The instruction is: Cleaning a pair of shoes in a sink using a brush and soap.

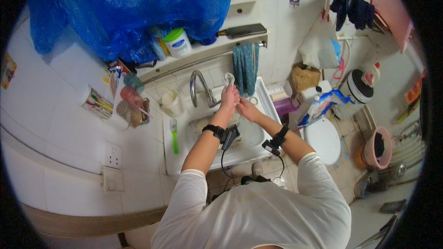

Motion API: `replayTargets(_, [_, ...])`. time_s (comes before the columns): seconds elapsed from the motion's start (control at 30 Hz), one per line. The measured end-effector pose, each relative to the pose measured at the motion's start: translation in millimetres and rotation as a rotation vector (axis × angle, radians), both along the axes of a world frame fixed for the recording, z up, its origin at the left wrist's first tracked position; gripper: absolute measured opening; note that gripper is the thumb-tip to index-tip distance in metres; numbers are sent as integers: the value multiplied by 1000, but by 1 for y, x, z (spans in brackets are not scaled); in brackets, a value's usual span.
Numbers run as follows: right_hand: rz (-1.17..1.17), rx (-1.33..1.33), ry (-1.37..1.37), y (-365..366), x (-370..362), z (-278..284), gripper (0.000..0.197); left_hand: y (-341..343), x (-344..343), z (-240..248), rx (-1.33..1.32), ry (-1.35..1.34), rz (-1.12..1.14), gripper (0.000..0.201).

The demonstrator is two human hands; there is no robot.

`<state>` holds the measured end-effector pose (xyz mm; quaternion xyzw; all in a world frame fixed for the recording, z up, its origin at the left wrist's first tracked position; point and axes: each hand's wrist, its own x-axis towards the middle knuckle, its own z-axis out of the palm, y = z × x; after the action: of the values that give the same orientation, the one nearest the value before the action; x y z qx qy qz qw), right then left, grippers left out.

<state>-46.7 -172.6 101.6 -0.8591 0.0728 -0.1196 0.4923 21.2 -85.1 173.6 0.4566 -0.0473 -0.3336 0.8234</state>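
Note:
My left hand (pixel 229 97) is closed around a bundle of white cord (pixel 228 79), whose thin loops stick out above the fist. Close beside it, on the right and a little lower, my right hand (pixel 248 110) has its fingers pinched together; what lies between them is hidden. Both hands are above the white sink (pixel 251 145), to the right of the curved metal tap (pixel 194 85). A grey, rumpled thing (pixel 199 125) in the basin is partly covered by my left forearm. On the sink's left ledge lies a brush with a green handle (pixel 175 142).
A white tub (pixel 171 103) stands left of the tap. Behind hangs a blue-green towel (pixel 245 67) on a rail, under a shelf with a green-lidded container (pixel 176 43). Blue plastic sheeting (pixel 134 9) drapes over the upper left. To the right is a white toilet lid (pixel 321 142).

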Motion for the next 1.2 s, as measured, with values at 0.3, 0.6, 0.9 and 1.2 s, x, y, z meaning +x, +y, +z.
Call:
replayTargets(0.3, [125, 378, -256, -34, 133, 66, 24, -15, 101, 63, -13, -79, 111, 20])
replayTargets(0.6, [310, 1367, -144, -21, 183, 70, 27, 0, 140, 54, -2, 227, 16, 22])
replayTargets(0.9, [729, 1900, 82, -25, 206, 72, 55, 3, 161, 57, -12, 279, -87, 16])
replayTargets(1.2, [1122, 1950, 80, -35, 226, 43, 47, -1, 152, 57, -23, 269, -156, 20])
